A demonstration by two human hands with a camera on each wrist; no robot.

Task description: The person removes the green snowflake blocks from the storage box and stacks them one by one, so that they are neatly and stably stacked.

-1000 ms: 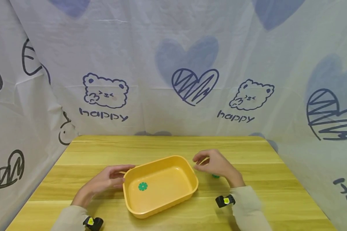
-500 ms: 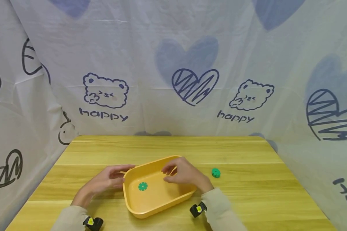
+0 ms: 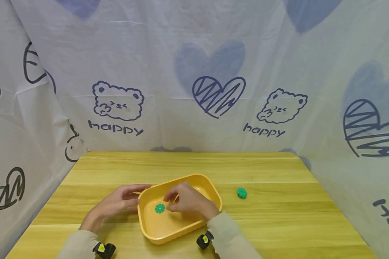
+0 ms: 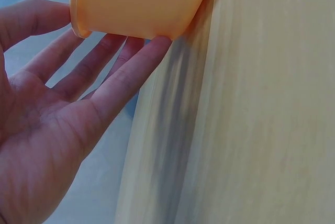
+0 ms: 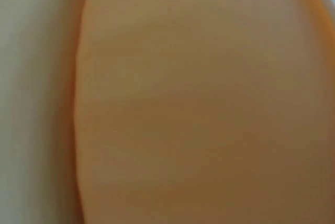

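A yellow plastic basin (image 3: 163, 226) sits tilted slightly on the table, one green notched disc (image 3: 160, 208) lying flat on its floor at the left. My left hand (image 3: 116, 201) touches the basin's left end with outstretched fingers; in the left wrist view fingertips (image 4: 161, 42) meet the lower edge of its wall. Inside the basin is my right hand (image 3: 189, 200), thumb and fingers bent loosely with a gap between them, just right of the disc and apart from it. The right wrist view is filled by the blurred basin wall (image 5: 199, 103), and that hand is out of sight there.
To the right of the basin, a small thick green notched piece (image 3: 242, 193), perhaps stacked discs, lies on the wooden table (image 3: 278, 223). A white cloth (image 3: 168, 140) with printed hearts and bears hangs behind the table's far edge. Each wrist wears a black camera.
My right hand has moved left from beside the green piece, over the basin's right side, and down close to the green disc. The left hand and the basin stay put.
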